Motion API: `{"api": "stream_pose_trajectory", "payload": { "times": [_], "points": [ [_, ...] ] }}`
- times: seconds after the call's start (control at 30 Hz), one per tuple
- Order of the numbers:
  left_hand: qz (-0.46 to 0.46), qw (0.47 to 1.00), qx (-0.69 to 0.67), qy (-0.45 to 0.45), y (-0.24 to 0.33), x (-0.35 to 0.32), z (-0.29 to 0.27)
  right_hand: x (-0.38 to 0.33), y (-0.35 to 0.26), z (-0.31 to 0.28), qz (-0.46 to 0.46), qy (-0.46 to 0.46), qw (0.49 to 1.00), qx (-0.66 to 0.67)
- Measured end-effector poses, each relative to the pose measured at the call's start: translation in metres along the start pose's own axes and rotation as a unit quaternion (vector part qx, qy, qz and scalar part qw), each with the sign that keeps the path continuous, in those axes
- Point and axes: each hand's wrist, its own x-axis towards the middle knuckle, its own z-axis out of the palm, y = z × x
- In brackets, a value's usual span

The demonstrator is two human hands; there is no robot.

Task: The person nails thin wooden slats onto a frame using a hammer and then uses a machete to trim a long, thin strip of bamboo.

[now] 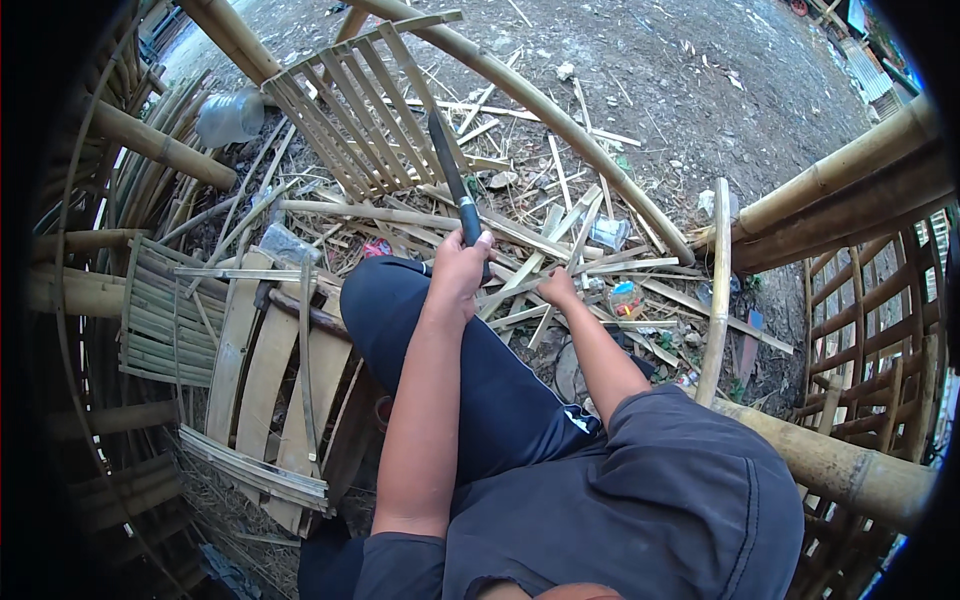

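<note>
Fingers of the left hand (459,268) wrap the handle of a dark knife (452,180), blade pointing toward upper centre. Right hand (557,288), centre frame, is closed around a thin bamboo strip (583,229) above the dark-trousered knee (385,300).

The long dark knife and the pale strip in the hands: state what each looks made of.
The long dark knife, gripped in the left hand: its blade looks like dull, dark metal with no shine; the black handle's material cannot be told. The pale flat strip, held by the right hand: it seems to be split bamboo, dry and matt tan, matching the cut slats scattered on the ground.
</note>
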Motion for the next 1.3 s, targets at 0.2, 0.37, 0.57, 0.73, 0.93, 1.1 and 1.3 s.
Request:
{"api": "stream_pose_trajectory", "payload": {
  "times": [0.2, 0.37, 0.57, 0.73, 0.93, 1.1, 1.3],
  "points": [
    [-0.017, 0.999, -0.028, -0.002, 0.008, -0.002, 0.014, 0.008, 0.021, -0.018, 0.002, 0.083, 0.996, 0.039],
    [-0.039, 0.998, -0.032, 0.040, 0.006, -0.002, -0.012, -0.009, -0.025, -0.015, 0.118, 0.131, 0.984, 0.034],
    [-0.028, 0.998, -0.047, -0.042, 0.018, 0.002, 0.037, 0.081, 0.107, -0.018, 0.135, 0.120, 0.978, 0.106],
    [-0.036, 0.999, -0.031, 0.021, 0.006, 0.001, -0.002, 0.036, 0.038, 0.037, 0.157, 0.018, 0.975, 0.154],
    [-0.030, 0.999, -0.035, 0.005, 0.005, 0.004, 0.001, 0.024, 0.032, 0.034, 0.182, 0.012, 0.937, 0.300],
    [-0.026, 0.999, -0.047, 0.001, 0.005, 0.003, 0.001, 0.028, 0.038, 0.036, 0.192, -0.011, 0.906, 0.378],
    [-0.033, 0.998, -0.043, 0.009, 0.008, -0.002, -0.001, 0.028, 0.052, 0.033, 0.223, -0.071, 0.835, 0.499]
  ]
}}
